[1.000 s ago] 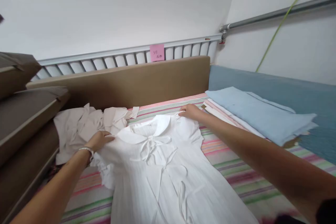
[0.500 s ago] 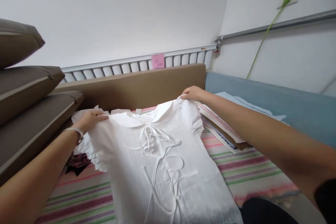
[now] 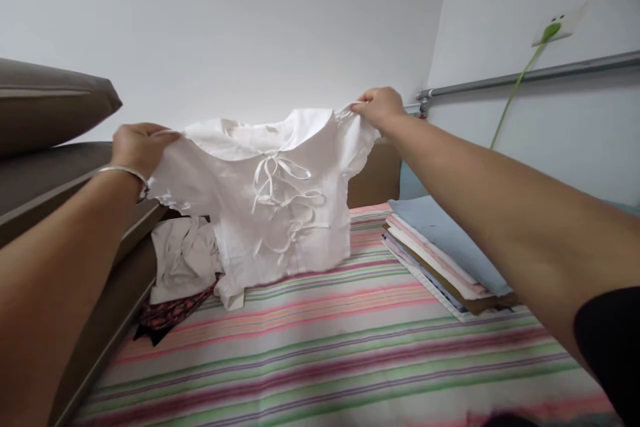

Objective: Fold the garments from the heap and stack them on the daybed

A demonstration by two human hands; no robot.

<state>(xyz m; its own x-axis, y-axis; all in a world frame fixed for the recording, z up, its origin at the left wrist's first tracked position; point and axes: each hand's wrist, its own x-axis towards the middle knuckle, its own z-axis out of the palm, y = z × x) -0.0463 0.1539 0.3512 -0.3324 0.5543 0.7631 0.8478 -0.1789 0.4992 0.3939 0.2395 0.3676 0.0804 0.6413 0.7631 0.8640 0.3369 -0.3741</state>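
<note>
A white blouse (image 3: pixel 265 200) with a round collar and tie ribbons hangs in the air above the striped sheet (image 3: pixel 320 353). My left hand (image 3: pixel 137 147), with a bracelet on the wrist, is closed on its left shoulder. My right hand (image 3: pixel 380 107) pinches the right shoulder at about the same height. The blouse's hem just touches the sheet near a crumpled beige garment (image 3: pixel 183 257).
Brown cushions (image 3: pixel 55 140) are stacked at the left. A dark patterned cloth (image 3: pixel 167 313) lies under the beige garment. A pile of folded fabrics (image 3: pixel 440 253) with a light blue one on top sits at the right. A green cable (image 3: pixel 520 77) runs down the right wall.
Both hands have lifted the blouse off the sheet, from lying flat to hanging upright. The view has tilted up and the beige garment and dark cloth now show below.
</note>
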